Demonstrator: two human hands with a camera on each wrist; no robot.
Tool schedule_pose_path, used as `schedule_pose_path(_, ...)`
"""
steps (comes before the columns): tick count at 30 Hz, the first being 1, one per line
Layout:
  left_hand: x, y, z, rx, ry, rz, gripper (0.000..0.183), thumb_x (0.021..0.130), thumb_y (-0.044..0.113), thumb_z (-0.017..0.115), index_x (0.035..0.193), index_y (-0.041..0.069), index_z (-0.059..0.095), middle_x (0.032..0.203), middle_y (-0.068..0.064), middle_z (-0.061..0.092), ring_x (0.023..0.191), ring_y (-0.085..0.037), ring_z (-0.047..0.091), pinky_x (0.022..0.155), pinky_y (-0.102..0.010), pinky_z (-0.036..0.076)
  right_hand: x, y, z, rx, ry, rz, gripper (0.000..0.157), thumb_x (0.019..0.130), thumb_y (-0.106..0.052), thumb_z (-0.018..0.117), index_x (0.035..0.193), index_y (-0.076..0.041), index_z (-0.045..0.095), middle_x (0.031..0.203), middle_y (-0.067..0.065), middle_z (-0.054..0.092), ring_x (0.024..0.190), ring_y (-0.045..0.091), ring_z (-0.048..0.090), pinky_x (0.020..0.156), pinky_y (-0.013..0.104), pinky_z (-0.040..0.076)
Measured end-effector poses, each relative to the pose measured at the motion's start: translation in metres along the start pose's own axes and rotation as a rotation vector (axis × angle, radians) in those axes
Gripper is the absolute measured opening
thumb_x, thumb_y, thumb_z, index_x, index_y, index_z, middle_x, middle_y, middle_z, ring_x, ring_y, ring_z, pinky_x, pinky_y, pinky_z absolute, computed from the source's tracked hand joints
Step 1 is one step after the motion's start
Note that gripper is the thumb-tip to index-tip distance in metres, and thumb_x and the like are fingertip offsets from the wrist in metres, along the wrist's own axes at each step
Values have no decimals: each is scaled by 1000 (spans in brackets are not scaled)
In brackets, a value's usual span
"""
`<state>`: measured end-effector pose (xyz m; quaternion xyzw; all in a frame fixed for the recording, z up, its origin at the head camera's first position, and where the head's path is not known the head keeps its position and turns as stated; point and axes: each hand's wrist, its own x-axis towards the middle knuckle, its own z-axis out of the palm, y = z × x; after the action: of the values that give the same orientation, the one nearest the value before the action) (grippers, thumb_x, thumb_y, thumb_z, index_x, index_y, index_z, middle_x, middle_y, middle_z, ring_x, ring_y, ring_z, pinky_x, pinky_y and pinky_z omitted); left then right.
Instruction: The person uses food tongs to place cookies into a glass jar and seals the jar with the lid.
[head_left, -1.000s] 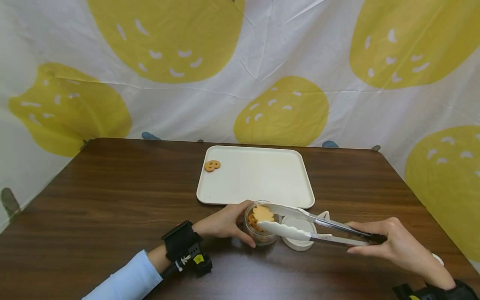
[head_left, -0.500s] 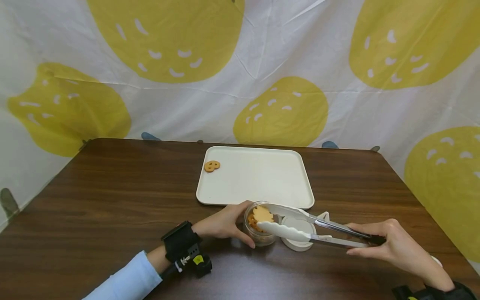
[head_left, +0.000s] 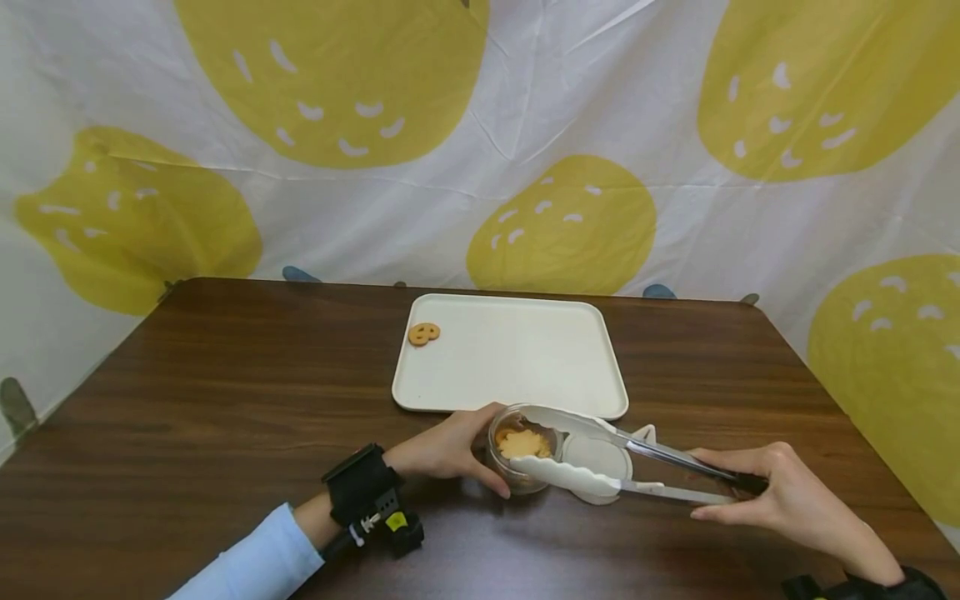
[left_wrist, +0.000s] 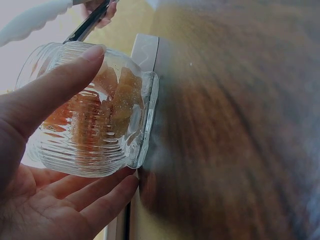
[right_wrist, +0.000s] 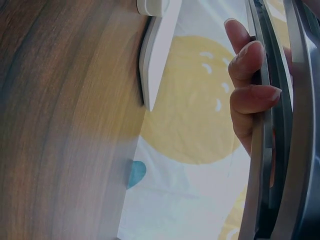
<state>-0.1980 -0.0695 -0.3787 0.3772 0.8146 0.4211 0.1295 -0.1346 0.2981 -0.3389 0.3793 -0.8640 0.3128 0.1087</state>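
In the head view my left hand [head_left: 442, 446] holds a ribbed glass jar [left_wrist: 92, 155] on the table, thumb on one side and fingers on the other. Golden cookies [head_left: 522, 444] fill part of the jar, a pale scalloped one lying uppermost. My right hand [head_left: 787, 500] grips kitchen tongs [head_left: 581, 478] near their black hinge end. Their white scalloped heads stand apart over the jar mouth, one at the far rim and one at the near side, with nothing pinched between them. A white lid [head_left: 600, 455] lies just right of the jar, partly beneath the tongs.
Behind the jar lies a cream tray [head_left: 517, 354], with pretzel-shaped cookie [head_left: 423, 334] at its left edge. The dark wooden table [head_left: 225, 392] ends at a lemon-patterned cloth [head_left: 405, 217] hung at the back.
The tongs' heads have spread apart, the near one moving toward me. The pale cookie has come down from between them and now lies lower in the jar. My left hand stays put.
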Motion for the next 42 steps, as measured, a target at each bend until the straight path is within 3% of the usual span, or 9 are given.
schedule_pose_path(5, 0, 0, 0, -5, -2, 1, 79, 60, 26, 81, 125, 5, 40, 118, -12, 55, 108, -19, 49, 98, -41, 40, 2, -2, 1, -16, 7, 9, 48, 58, -13, 80, 103, -5, 66, 81, 6, 71, 58, 0, 48, 43, 15, 38)
schedule_pose_path(12, 0, 1, -1, -10, 0, 24, 79, 60, 26, 81, 125, 6, 40, 118, -11, 56, 110, -19, 48, 99, -41, 39, 11, -8, 0, -46, 41, 21, 46, 60, -13, 79, 103, -5, 66, 86, 13, 71, 74, 7, 62, 55, 12, 48)
schedule_pose_path(21, 0, 0, -1, -11, -6, 5, 80, 61, 25, 80, 126, 5, 39, 121, -12, 55, 111, -20, 47, 100, -41, 38, 28, -8, -4, -64, 69, 102, 42, 63, -12, 77, 102, -1, 66, 82, 19, 71, 64, 3, 59, 48, 14, 44)
schedule_pose_path(26, 0, 0, -1, 3, 1, 13, 82, 60, 27, 81, 127, 5, 39, 121, -12, 54, 112, -20, 47, 100, -41, 37, 44, -6, -3, -64, 66, 144, 42, 65, -17, 76, 103, -3, 66, 82, 16, 72, 57, 3, 53, 44, 17, 40)
schedule_pose_path(32, 1, -1, 0, 16, 9, 4, 83, 59, 28, 81, 127, 4, 39, 121, -12, 55, 111, -20, 47, 99, -40, 38, 69, -1, 3, -80, 92, 134, 40, 66, -20, 77, 101, -4, 67, 74, 10, 71, 51, 4, 47, 41, 17, 38)
schedule_pose_path(42, 1, 0, -1, -6, 5, 5, 82, 59, 26, 81, 126, 5, 39, 123, -13, 54, 113, -20, 47, 100, -41, 37, 105, 18, 21, -112, 65, 160, 48, 69, -31, 75, 102, 2, 66, 88, 20, 70, 62, 11, 55, 48, 25, 46)
